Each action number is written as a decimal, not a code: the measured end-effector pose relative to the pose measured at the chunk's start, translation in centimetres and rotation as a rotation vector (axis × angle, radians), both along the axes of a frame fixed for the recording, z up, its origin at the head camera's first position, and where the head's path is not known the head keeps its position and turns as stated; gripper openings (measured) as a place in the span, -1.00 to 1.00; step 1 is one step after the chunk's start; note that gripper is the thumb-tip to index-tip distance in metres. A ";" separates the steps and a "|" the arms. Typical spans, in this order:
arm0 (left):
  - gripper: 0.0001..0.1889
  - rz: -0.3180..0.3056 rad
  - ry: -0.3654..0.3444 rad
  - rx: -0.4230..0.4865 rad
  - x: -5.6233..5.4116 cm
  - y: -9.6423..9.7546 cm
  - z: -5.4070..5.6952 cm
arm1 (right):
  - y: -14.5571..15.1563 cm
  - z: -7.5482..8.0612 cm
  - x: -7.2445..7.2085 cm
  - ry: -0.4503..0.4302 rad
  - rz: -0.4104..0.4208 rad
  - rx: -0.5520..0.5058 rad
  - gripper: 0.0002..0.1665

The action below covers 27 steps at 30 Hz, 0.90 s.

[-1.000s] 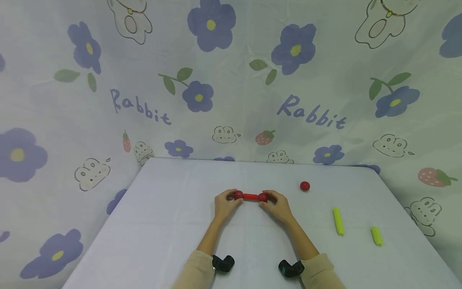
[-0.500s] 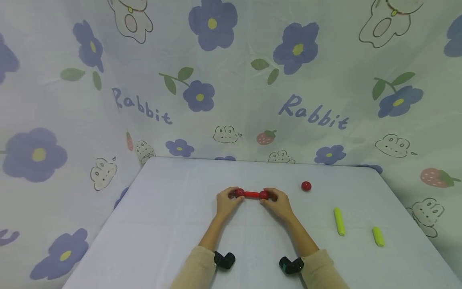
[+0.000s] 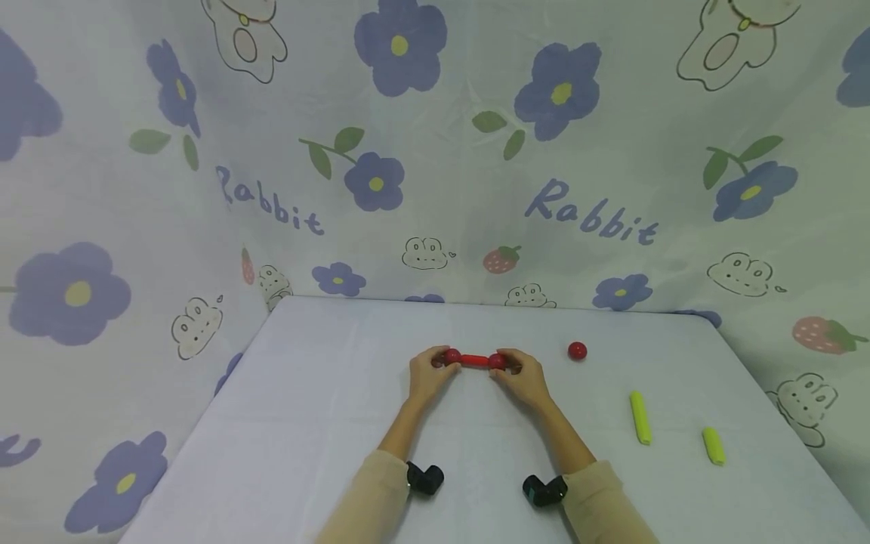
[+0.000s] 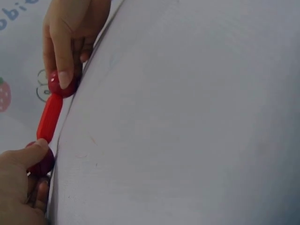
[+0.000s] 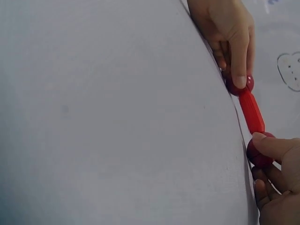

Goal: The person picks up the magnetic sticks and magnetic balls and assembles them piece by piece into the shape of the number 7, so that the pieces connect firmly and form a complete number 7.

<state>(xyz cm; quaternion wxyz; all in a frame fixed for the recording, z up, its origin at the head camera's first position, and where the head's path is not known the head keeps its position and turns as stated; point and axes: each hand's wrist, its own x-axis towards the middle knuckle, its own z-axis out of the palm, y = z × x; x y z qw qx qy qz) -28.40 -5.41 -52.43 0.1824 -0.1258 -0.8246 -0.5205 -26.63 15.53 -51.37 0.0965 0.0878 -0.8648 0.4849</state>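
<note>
A short red rod [image 3: 474, 361] joins two dark red balls, one at each end, like a small dumbbell. My left hand [image 3: 427, 379] pinches the left ball [image 3: 452, 357] between thumb and fingers. At the other end, my right hand [image 3: 523, 380] grips the right ball [image 3: 498, 361] the same way. Both wrist views show the faceted rod [image 5: 252, 112] bridging the gap between the hands. In the left wrist view, the thumb of my left hand [image 4: 18, 183] lies where ball and rod meet. Fingers partly hide both balls.
On the white table [image 3: 326, 423], a loose red ball [image 3: 577, 350] lies to the right of my right hand. Nearer on the right lie a longer yellow-green stick [image 3: 640, 417] and a shorter one [image 3: 714, 446]. A patterned cloth [image 3: 442, 211] hangs behind the table.
Both hands have moved slightly forward, away from the body, with the rod and its two balls between them. The loose ball and the yellow-green sticks stay in place on the table.
</note>
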 end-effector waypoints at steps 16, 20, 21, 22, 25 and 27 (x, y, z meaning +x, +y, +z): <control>-0.61 0.029 -0.018 0.004 -0.8 0.0 -0.3 | -0.3 0.1 -0.6 0.002 -0.013 -0.012 -0.48; -0.61 0.026 -0.013 0.011 -0.7 0.0 -0.3 | -0.2 -0.1 -0.5 -0.007 -0.018 -0.024 -0.47; -0.60 0.027 -0.012 0.011 -0.7 -0.1 -0.3 | -0.1 -0.1 -0.5 -0.012 -0.019 -0.030 -0.47; -0.60 0.026 -0.009 0.014 -0.7 -0.1 -0.2 | -0.1 -0.1 -0.4 -0.016 -0.019 -0.033 -0.47; -0.60 0.027 0.001 0.015 -0.7 -0.1 -0.3 | 0.0 0.0 -0.1 -0.032 -0.021 -0.056 -0.46; -0.60 0.028 0.005 0.017 -0.7 -0.1 -0.3 | 0.0 0.1 0.2 -0.049 -0.026 -0.076 -0.47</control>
